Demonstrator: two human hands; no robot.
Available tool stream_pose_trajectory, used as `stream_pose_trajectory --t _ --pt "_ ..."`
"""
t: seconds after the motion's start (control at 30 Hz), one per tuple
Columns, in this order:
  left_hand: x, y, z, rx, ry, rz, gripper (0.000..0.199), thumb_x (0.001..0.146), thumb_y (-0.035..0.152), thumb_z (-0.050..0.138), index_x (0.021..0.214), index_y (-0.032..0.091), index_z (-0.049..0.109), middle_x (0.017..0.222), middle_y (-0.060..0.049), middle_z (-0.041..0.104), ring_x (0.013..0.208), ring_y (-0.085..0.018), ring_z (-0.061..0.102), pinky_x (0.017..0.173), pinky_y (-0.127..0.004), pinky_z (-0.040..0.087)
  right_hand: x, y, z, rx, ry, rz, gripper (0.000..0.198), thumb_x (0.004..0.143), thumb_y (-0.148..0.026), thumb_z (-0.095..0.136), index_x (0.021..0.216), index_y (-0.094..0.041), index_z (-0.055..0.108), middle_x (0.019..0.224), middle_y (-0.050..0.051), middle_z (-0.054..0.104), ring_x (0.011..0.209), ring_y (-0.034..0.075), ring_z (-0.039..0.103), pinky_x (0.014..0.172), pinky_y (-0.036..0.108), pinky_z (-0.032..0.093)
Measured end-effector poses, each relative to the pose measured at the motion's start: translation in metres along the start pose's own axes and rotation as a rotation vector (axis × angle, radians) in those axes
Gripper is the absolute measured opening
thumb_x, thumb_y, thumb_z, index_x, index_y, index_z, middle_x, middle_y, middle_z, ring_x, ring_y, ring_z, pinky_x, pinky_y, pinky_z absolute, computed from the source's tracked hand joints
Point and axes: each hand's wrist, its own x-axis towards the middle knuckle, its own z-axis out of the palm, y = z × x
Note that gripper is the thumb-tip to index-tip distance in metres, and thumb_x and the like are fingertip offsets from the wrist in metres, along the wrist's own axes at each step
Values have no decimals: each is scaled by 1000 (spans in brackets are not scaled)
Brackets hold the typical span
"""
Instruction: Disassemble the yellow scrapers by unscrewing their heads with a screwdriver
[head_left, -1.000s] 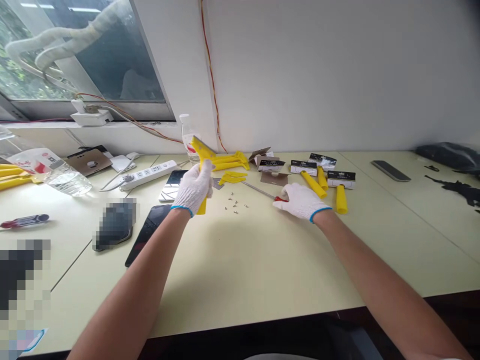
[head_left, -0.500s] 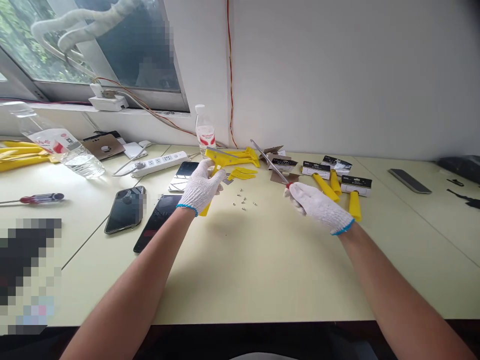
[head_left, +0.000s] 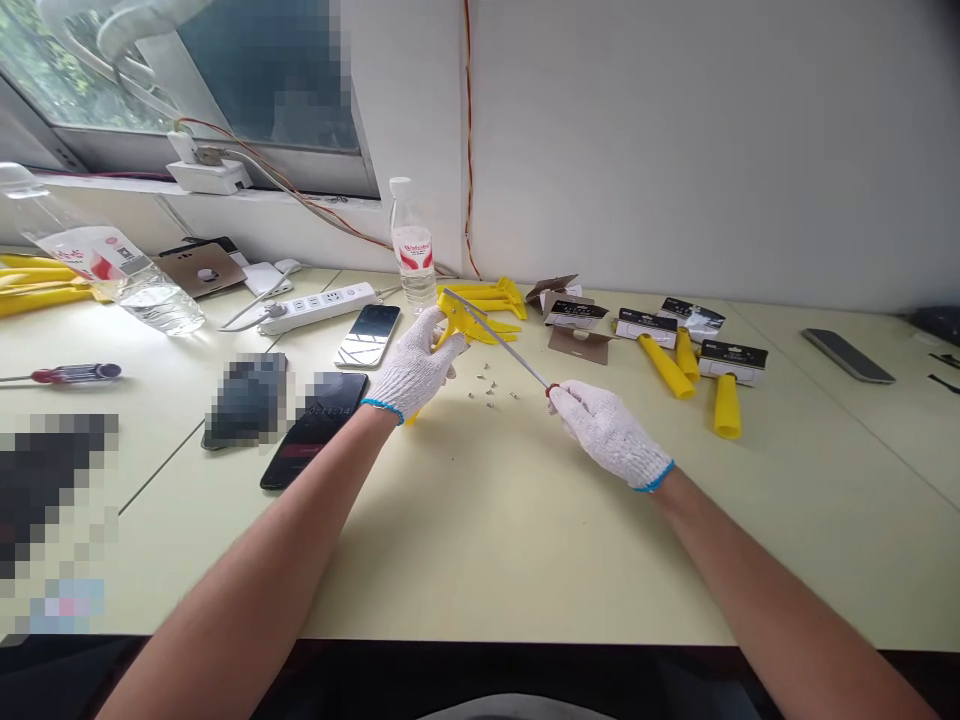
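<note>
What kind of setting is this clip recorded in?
Probably a small assembly or workshop bench in an office-like room: a pale table by a window, strewn with yellow plastic scrapers, loose screws and boxed parts, plus a power strip.

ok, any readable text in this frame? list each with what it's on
Nothing reads cleanly.
Upright bottle: red label with white script, too blurred to read.
Lying bottle: red and white label, print too small.
Black header cards on the packaged yellow scrapers: white lettering, too small.
Dark phone: faint digits on screen, illegible.
Power strip: no legible marks.
</note>
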Motion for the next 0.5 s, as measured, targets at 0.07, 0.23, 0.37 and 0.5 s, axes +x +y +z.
stream_pose_trajectory --t 0.07,0.23,0.37,0.5 --pt "-1 0 1 17 -8 8 44 98 43 63 140 28 63 92 -2 69 64 -14 68 58 -26 55 0 -2 0 -22 -5 -3 44 107 -57 41 85 -23 58 69 -3 46 63 16 42 62 32 32" --pt "-2 0 2 23 -10 10 44 98 43 63 139 28 64 90 -2 67 64 -15 67 59 -27 55 -1 -1 2 -31 -21 0 45 107 -58 40 87 -23 59 71 -3 46 65 17 42 63 32 31" --pt "0 -3 3 39 5 12 45 97 41 64 140 28 64 89 -2 66 62 -14 65 61 -27 54 -1 0 2 -37 -15 -16 45 107 -58 41 86 -23 59 72 -2 48 66 17 44 64 32 34" --pt "-1 -3 3 58 16 3 46 96 39 66 141 30 65 88 -2 66 61 -15 61 61 -28 51 0 -2 0 -85 -1 -4 45 106 -59 41 84 -23 57 70 -2 47 65 17 44 63 32 33"
